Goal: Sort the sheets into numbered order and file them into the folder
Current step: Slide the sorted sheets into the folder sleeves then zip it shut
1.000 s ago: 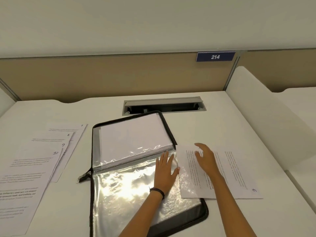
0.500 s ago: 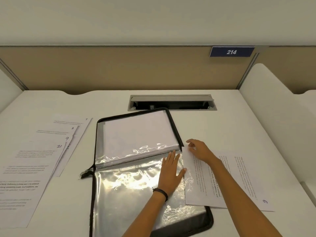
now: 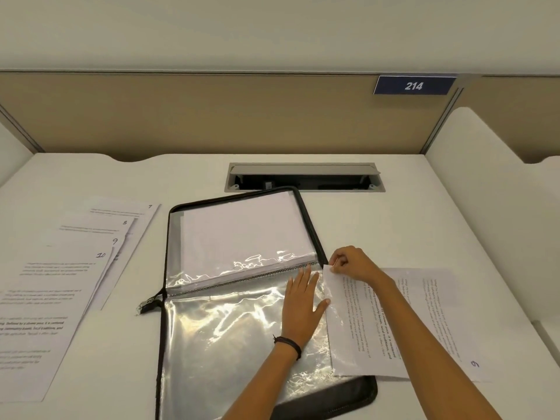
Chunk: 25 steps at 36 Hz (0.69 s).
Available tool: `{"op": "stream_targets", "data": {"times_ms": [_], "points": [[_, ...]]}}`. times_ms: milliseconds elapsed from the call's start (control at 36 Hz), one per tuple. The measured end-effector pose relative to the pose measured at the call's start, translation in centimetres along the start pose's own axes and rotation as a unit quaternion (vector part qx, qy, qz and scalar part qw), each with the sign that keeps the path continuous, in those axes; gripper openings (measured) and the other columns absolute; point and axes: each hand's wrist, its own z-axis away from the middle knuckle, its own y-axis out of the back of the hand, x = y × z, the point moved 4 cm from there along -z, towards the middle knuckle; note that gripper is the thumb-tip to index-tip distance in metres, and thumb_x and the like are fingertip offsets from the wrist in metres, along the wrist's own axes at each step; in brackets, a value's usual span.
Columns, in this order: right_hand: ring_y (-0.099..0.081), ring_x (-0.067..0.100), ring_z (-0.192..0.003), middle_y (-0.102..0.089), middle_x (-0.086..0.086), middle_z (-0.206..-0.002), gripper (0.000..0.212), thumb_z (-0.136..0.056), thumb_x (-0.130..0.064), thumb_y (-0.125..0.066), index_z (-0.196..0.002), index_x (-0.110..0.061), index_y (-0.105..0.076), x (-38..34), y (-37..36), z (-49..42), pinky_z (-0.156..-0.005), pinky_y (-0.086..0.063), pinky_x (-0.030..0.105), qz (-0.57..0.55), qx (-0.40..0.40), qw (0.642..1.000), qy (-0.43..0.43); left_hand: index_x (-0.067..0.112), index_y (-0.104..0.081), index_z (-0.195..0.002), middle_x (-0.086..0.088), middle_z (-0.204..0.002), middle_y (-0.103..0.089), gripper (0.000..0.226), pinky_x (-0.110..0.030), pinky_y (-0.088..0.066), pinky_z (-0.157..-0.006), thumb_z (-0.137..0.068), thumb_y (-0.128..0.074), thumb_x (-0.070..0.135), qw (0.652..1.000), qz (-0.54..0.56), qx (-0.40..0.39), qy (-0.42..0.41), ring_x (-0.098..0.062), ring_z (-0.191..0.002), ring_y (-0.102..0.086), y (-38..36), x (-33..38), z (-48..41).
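Flattened sleeve point(image 3: 230, 334) under straight-fingered left hand point(image 3: 300, 310), pinched corner of sheet 6 point(image 3: 368, 331) with right hand point(image 3: 353, 263); probably needed feeding in square, no rushing.

Desk point(image 3: 378, 231): white, I view it from above.
Centre: open folder point(image 3: 348, 398), lying flat.
Left: loose sheets point(image 3: 45, 298), fanned; I read 9, 10.
Right: sheet marked 6 point(image 3: 442, 298), overlapping the folder's edge.
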Motion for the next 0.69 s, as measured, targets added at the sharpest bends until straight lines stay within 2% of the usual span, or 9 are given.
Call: {"op": "stream_targets", "data": {"times_ms": [83, 139, 222, 333, 417, 472, 528, 611, 694], "points": [[-0.058, 0.015, -0.072, -0.059, -0.005, -0.072, 0.011, -0.083, -0.005, -0.068, -0.079, -0.013, -0.062, 0.0, 0.1, 0.0, -0.061, -0.041, 0.016, -0.008, -0.005, 1.000, -0.010, 0.018, -0.036, -0.146, 0.001, -0.156, -0.024, 0.089, -0.022, 0.012, -0.114, -0.084, -0.006, 0.074, 1.000, -0.009, 0.002, -0.001, -0.013, -0.145, -0.013, 0.0, 0.0, 0.0], [-0.060, 0.016, -0.074, -0.063, 0.001, -0.076, 0.011, -0.082, -0.007, -0.070, -0.078, -0.014, -0.062, 0.0, 0.1, 0.0, -0.062, -0.043, 0.018, -0.016, -0.007, 1.000, -0.020, 0.019, -0.037, -0.145, 0.002, -0.155, -0.026, 0.079, -0.026, 0.007, -0.117, -0.088, -0.017, 0.071, 1.000, -0.016, 0.003, 0.005, -0.014, -0.144, -0.016, 0.1, 0.1, 0.0], [-0.061, 0.014, -0.072, -0.067, 0.005, -0.077, 0.009, -0.082, -0.009, -0.071, -0.080, -0.012, -0.063, -0.1, 0.1, 0.1, -0.060, -0.043, 0.016, -0.037, -0.013, 0.999, -0.033, 0.021, -0.042, -0.143, 0.002, -0.153, -0.032, 0.058, -0.034, 0.001, -0.116, -0.092, -0.034, 0.050, 1.000, -0.014, 0.012, 0.012, -0.016, -0.143, -0.023, 0.5, 0.3, 0.0], [-0.059, 0.009, -0.069, -0.064, -0.003, -0.070, 0.009, -0.080, -0.010, -0.073, -0.082, -0.011, -0.064, -0.1, -0.1, 0.1, -0.060, -0.040, 0.017, -0.061, -0.024, 0.997, -0.047, 0.019, -0.059, -0.128, -0.001, -0.140, -0.051, 0.038, -0.031, -0.020, -0.111, -0.090, -0.063, 0.023, 0.998, 0.005, 0.059, 0.007, -0.019, -0.134, -0.042, 1.1, 0.4, -0.3], [-0.060, 0.007, -0.069, -0.065, -0.002, -0.073, 0.010, -0.080, -0.010, -0.073, -0.083, -0.010, -0.064, -0.3, -0.3, 0.1, -0.059, -0.039, 0.016, -0.063, -0.028, 0.996, -0.055, 0.020, -0.067, -0.116, 0.002, -0.131, -0.060, 0.028, -0.028, -0.029, -0.107, -0.089, -0.064, 0.016, 0.996, 0.019, 0.082, 0.018, -0.016, -0.127, -0.049, 1.5, 0.3, -0.6], [-0.062, 0.010, -0.071, -0.066, 0.000, -0.075, 0.012, -0.079, -0.011, -0.075, -0.082, -0.011, -0.063, -0.4, -0.5, 0.0, -0.059, -0.040, 0.015, -0.065, -0.032, 0.996, -0.055, 0.021, -0.069, -0.108, 0.003, -0.118, -0.067, 0.021, -0.032, -0.043, -0.102, -0.090, -0.063, 0.015, 0.994, 0.043, 0.096, 0.031, -0.015, -0.113, -0.059, 1.8, 0.1, -0.8], [-0.061, 0.009, -0.070, -0.065, -0.001, -0.076, 0.015, -0.079, -0.012, -0.075, -0.080, -0.013, -0.060, -0.7, -0.6, 0.1, -0.058, -0.040, 0.015, -0.063, -0.039, 0.996, -0.055, 0.020, -0.068, -0.098, 0.006, -0.095, -0.070, 0.011, -0.036, -0.055, -0.082, -0.091, -0.060, 0.016, 0.991, 0.066, 0.105, 0.045, -0.011, -0.087, -0.064, 2.2, 0.1, -1.2], [-0.057, 0.005, -0.067, -0.062, -0.005, -0.075, 0.019, -0.079, -0.012, -0.075, -0.076, -0.018, -0.057, -1.1, -0.8, 0.0, -0.057, -0.040, 0.015, -0.049, -0.051, 0.996, -0.052, 0.023, -0.063, -0.084, 0.011, -0.076, -0.064, 0.010, -0.032, -0.054, -0.065, -0.092, -0.057, 0.023, 0.987, 0.083, 0.126, 0.057, -0.005, -0.070, -0.058, 2.9, 0.4, -1.5], [-0.057, 0.007, -0.067, -0.062, -0.004, -0.074, 0.023, -0.078, -0.010, -0.075, -0.075, -0.019, -0.055, -1.4, -1.1, -0.3, -0.058, -0.041, 0.017, -0.040, -0.051, 0.997, -0.045, 0.020, -0.067, -0.091, 0.007, -0.082, -0.069, 0.008, -0.028, -0.055, -0.067, -0.091, -0.060, 0.023, 0.984, 0.086, 0.146, 0.058, -0.007, -0.072, -0.062, 3.3, 0.6, -1.5]]}}
